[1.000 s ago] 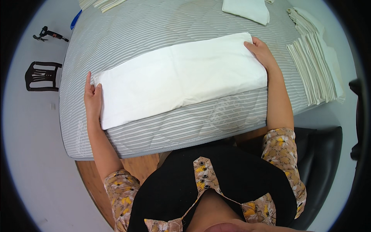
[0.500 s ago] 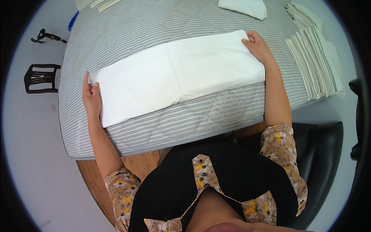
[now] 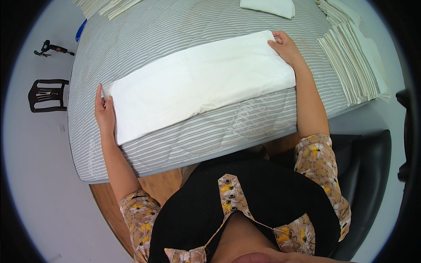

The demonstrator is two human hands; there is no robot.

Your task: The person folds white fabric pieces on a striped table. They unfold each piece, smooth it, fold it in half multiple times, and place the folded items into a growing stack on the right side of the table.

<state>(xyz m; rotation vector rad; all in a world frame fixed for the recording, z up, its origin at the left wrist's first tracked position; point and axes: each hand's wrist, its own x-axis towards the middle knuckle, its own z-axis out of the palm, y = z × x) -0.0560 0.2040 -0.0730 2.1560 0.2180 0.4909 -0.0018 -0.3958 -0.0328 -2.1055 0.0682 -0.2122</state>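
Note:
A white cloth (image 3: 197, 81), folded into a long band, spreads across the striped mattress (image 3: 184, 140) in front of me. My left hand (image 3: 104, 114) grips its left end at the far corner, thumb on top and fingers along the edge. At the far right corner, my right hand (image 3: 286, 46) pinches the cloth between thumb and fingers. The cloth is held out fairly flat between both hands, with slight creases along its near edge.
A stack of folded white cloths (image 3: 351, 63) lies at the mattress's right edge. Another folded cloth (image 3: 268, 6) is at the far side, and more cloths (image 3: 118, 8) lie far left. A dark wooden chair (image 3: 47, 95) stands left; a black padded seat (image 3: 368, 175) is at right.
The view has shifted slightly. Both hands keep their hold on the cloth's ends, and the cloth lies much as before.

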